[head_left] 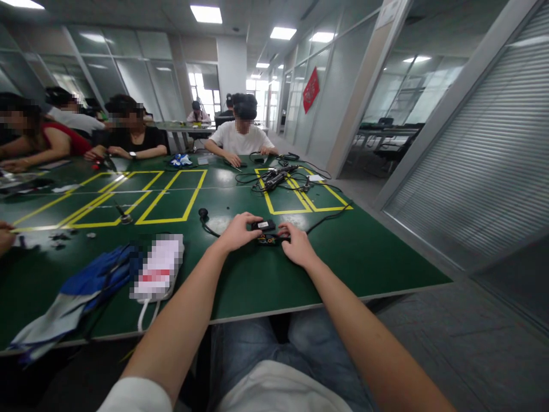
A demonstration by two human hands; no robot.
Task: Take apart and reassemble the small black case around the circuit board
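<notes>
In the head view, my left hand (pixel 238 232) has its thumb and fingers closed on the left end of a small black cover (pixel 263 225) with a white label. Just below the cover lies an open black plug casing (pixel 268 241), with orange and metallic parts showing inside. My right hand (pixel 295 243) curls its fingers around the right end of this casing; its fingertips are partly hidden. A black cable (pixel 328 218) runs off to the right from behind that hand. On the left, a cord ends in a round black plug (pixel 203 213).
A white power strip (pixel 159 266) and blue-grey gloves (pixel 86 292) lie to my left. A small metal tool (pixel 124 218) stands beyond them. Tangled black cables (pixel 277 178) lie ahead on the green table (pixel 364 257). A co-worker (pixel 240 134) sits opposite; others work at left.
</notes>
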